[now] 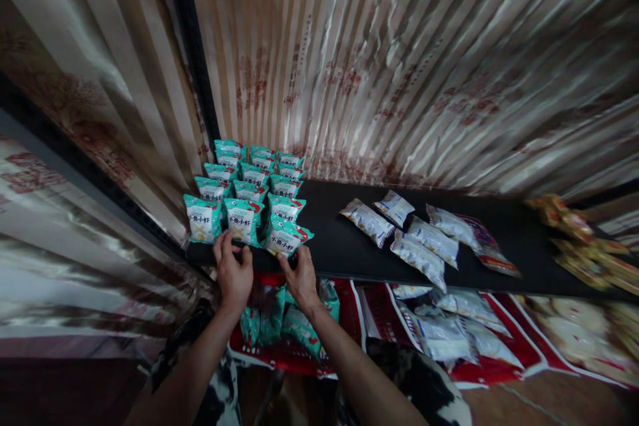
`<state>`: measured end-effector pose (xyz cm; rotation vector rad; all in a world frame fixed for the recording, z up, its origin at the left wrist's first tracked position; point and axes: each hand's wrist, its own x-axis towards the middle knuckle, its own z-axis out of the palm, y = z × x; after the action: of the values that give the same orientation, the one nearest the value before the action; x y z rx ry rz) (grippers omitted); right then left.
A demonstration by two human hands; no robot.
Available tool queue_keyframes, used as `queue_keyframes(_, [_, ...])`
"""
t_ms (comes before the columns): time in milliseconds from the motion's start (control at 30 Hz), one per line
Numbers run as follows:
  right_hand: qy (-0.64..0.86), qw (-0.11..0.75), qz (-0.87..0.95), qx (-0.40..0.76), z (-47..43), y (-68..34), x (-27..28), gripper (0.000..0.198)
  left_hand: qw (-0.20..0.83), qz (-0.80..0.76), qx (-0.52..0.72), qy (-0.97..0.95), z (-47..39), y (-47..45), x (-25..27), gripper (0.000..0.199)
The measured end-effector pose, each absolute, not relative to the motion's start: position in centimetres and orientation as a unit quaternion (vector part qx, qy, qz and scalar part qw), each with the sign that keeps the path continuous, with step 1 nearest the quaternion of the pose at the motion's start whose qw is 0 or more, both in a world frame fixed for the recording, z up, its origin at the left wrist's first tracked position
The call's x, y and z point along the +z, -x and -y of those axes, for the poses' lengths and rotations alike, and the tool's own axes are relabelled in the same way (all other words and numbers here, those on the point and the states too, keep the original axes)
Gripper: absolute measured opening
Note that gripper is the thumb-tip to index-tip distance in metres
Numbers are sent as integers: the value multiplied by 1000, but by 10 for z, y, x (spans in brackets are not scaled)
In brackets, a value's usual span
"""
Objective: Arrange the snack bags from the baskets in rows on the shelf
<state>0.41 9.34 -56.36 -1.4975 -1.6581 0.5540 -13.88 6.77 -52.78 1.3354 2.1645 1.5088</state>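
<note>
Right-front teal packet (288, 238): tilted, at black shelf (327, 239) front, just beyond right hand (301, 281), the nearer. Left hand (234, 279): at middle-front packet (243, 219). Fingers part-curled; whether either grips, cannot tell.

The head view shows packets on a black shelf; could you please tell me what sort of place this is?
Perhaps a small shop or stockroom: green packets stand in rows on the black shelf, and red baskets below hold more packets.
</note>
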Motion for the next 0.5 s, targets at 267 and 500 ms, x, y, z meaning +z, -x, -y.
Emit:
queue_keyframes(267, [583,413,662,225,-94,-5,-563,25,47,-816,332,-471,-96,147,-501,67])
queue_keyframes(500, [583,411,663,226,-94,0,-563,25,17,-821,334,-463,-89,153,-511,70])
